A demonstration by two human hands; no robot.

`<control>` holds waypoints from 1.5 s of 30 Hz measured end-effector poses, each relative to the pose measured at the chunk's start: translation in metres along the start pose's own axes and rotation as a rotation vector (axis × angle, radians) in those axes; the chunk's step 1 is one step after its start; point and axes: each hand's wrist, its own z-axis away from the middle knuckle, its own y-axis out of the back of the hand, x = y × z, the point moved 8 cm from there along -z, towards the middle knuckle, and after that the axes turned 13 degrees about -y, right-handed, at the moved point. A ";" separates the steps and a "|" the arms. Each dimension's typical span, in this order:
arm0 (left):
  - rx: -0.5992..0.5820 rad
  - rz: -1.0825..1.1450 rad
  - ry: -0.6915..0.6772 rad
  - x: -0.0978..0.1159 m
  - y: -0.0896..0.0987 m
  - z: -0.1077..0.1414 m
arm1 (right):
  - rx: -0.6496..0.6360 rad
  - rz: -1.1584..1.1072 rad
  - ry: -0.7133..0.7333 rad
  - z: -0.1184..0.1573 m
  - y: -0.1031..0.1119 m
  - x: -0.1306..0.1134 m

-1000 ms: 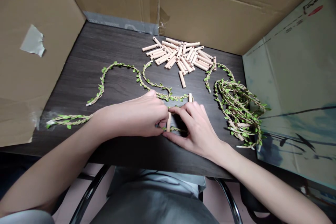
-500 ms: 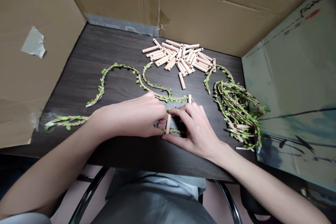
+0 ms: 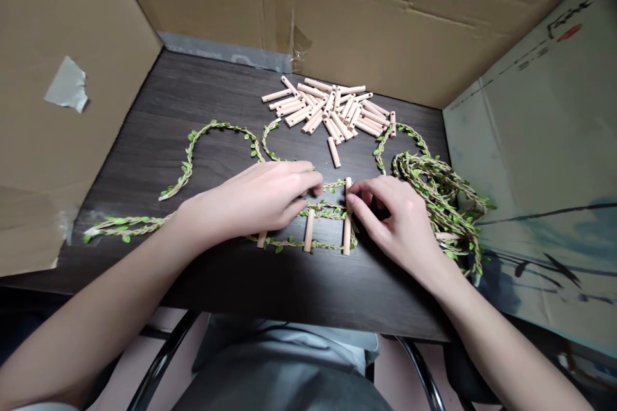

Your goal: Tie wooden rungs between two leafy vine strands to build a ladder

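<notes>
We are working on a leafy rope ladder (image 3: 330,244) that is lying flat near the front of the worktop (image 3: 216,282), in the middle. Its long axis is running left to right, with its doubled rope end pointing left, while its wooden rungs (image 3: 309,231) are pointing away from us, across that axis. Our left hand (image 3: 274,196) is resting over the ladder's middle, fingers curling above the ropes; we cannot tell whether they are gripping any. Our right hand (image 3: 402,215) is touching the end stick (image 3: 348,231) on the ladder's right, thumb and forefinger close together at its side; whether they are pinching it, we cannot tell. Beyond the ladder, a loose stick (image 3: 333,152) is lying just in front of a stick pile (image 3: 328,106). The rope coil (image 3: 443,189) is lying to the right.
</notes>
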 end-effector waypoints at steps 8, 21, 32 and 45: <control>-0.002 -0.027 -0.038 0.004 -0.004 -0.003 | -0.031 -0.035 -0.028 0.000 -0.004 0.003; -0.005 -0.039 -0.127 0.013 -0.008 -0.006 | -0.028 -0.072 -0.041 0.001 -0.003 0.005; 0.041 -0.038 -0.114 0.019 -0.005 -0.009 | -0.045 -0.078 -0.037 0.000 -0.004 0.005; 0.077 -0.164 -0.116 0.021 -0.012 -0.012 | -0.200 0.075 0.097 0.007 -0.004 -0.009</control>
